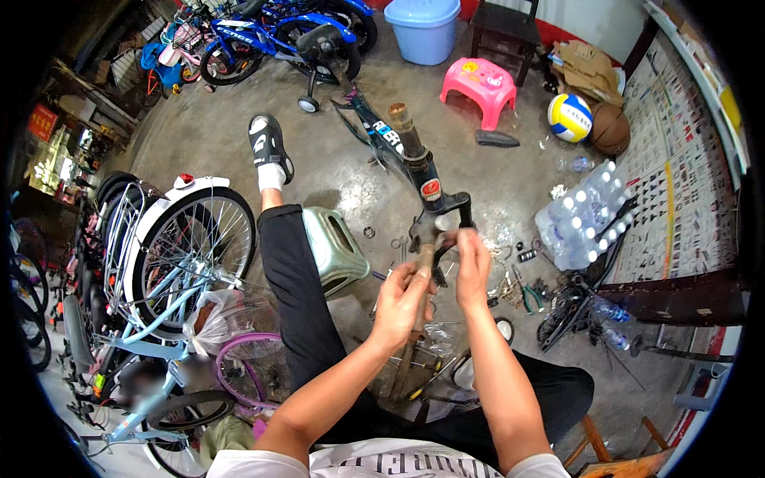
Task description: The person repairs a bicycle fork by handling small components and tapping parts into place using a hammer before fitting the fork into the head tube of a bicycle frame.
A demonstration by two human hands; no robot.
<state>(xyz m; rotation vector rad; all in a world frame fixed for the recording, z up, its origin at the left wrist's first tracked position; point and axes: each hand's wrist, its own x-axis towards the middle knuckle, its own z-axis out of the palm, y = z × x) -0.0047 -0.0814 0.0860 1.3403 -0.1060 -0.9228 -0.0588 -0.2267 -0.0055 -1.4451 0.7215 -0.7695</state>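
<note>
A dark bicycle frame [382, 135] with a red badge slants toward me across the middle, a rusty-topped post [405, 131] standing up from it. Close to its near end, my left hand [401, 304] is closed round a brownish metal tube [428, 256]. My right hand [472, 269] is beside the tube's upper part, its fingers bent inward and together, partly blurred; what they grip is hidden. Below the hands, more of a worn metal bar [406, 362] shows between my legs.
Left of me stand a light-blue bicycle [171, 295] and a pale green stool [335, 247]. Green-handled pliers [527, 293] and small parts lie on the floor at right, near packed water bottles [586, 215]. Farther off are a pink stool [480, 86], blue tub [422, 32] and two balls [570, 117].
</note>
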